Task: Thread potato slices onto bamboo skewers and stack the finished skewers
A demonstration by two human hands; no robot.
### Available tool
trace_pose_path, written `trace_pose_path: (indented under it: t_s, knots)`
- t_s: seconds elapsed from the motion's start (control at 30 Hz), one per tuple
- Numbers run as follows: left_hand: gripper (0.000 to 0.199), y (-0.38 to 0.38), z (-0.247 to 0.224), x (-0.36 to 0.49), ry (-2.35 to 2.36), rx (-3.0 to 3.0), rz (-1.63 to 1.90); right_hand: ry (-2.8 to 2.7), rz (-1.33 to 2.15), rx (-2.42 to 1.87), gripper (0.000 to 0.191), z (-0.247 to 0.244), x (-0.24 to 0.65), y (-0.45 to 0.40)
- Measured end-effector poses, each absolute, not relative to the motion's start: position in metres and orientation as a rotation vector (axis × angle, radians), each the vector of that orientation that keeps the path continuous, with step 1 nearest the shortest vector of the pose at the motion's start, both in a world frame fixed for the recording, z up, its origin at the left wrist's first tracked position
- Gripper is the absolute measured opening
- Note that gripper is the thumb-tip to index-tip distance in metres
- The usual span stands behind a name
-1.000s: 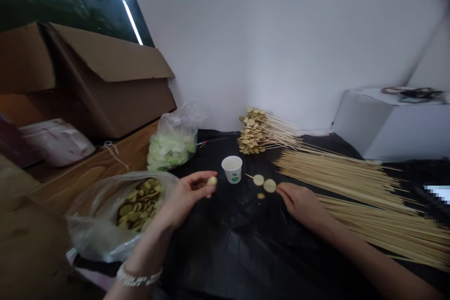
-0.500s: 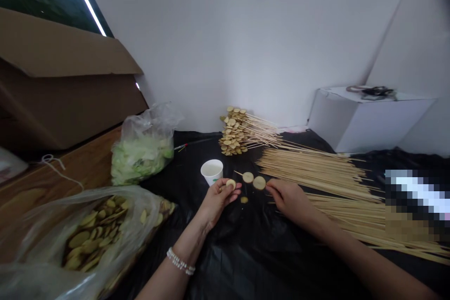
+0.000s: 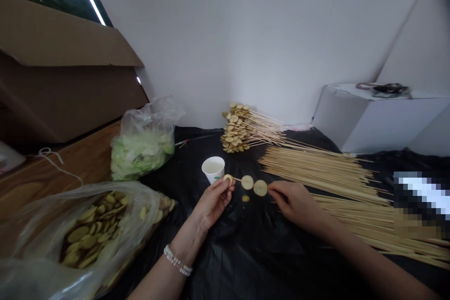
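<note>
Between the thumb and fingers of my left hand (image 3: pixel 215 199) is a round potato slice (image 3: pixel 228 179). My right hand (image 3: pixel 295 199) pinches a thin wooden skewer (image 3: pixel 237 179) that carries two potato slices (image 3: pixel 253 185) side by side. The skewer's tip points left and reaches the slice in my left hand; whether it has pierced it I cannot tell. A white paper cup (image 3: pixel 213 168) stands just behind my left hand. One small loose slice (image 3: pixel 245 198) lies on the black plastic sheet (image 3: pixel 253 243) below the skewer.
An open plastic bag (image 3: pixel 140 239) of potato slices lies front left, with a bag of cut greens (image 3: pixel 140 154) behind it. Filled skewers (image 3: pixel 237 126) are piled by the wall. Bare skewers (image 3: pixel 316 168) spread to the right. A cardboard box (image 3: pixel 66 98) and a white box (image 3: pixel 383 117) flank the sheet.
My left hand has turned its slice edge-on and closed its fingers more. The skewer tip, apart from that slice before, now meets it. The view has shifted slightly.
</note>
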State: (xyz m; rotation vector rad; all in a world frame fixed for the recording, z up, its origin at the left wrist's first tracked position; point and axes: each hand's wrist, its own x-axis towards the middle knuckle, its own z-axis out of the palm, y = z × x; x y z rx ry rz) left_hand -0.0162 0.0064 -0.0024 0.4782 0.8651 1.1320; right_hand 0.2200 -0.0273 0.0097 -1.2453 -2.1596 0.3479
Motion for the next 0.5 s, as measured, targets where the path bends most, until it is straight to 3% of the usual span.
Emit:
trace_pose_path:
  t_s: [0.5]
  knots:
    - [0.008,0.0085,0.0012,-0.0167,0.897,0.435,1.202,-2.210,0.330,-1.280,0.025,0.0030,0.2188,-0.0250]
